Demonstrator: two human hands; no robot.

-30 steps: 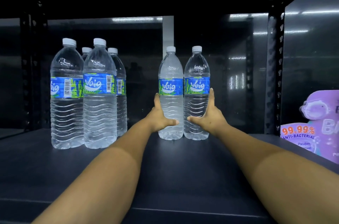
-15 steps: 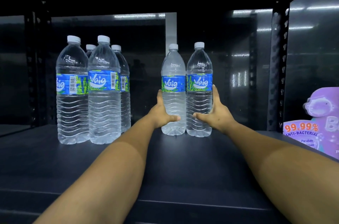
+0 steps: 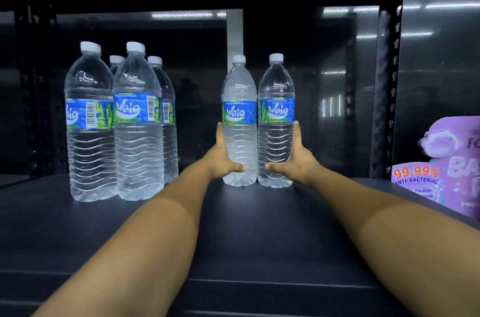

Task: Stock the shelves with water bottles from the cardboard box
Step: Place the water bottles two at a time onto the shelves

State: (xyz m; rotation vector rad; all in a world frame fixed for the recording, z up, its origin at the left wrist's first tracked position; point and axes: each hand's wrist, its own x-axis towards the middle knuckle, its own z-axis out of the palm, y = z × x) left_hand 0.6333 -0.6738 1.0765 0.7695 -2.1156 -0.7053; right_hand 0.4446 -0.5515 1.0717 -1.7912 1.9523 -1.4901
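Observation:
Two clear water bottles with blue labels and white caps stand side by side, deep on the dark shelf (image 3: 259,228). My left hand (image 3: 223,158) wraps the lower body of the left bottle (image 3: 239,98). My right hand (image 3: 294,158) wraps the lower body of the right bottle (image 3: 276,98). Both bottles are upright with their bases on the shelf. A group of several identical bottles (image 3: 137,122) stands to the left. The cardboard box is out of view.
A purple anti-bacterial product pack (image 3: 441,168) stands at the right edge, in front of a black perforated upright (image 3: 387,83). Another upright (image 3: 28,88) rises at the far left. A gap lies between the two bottle groups. A glossy dark panel closes the back.
Both hands have stayed on the pair of bottles, which has gone slightly deeper into the shelf. The camera has shifted a little, so everything sits further right in view.

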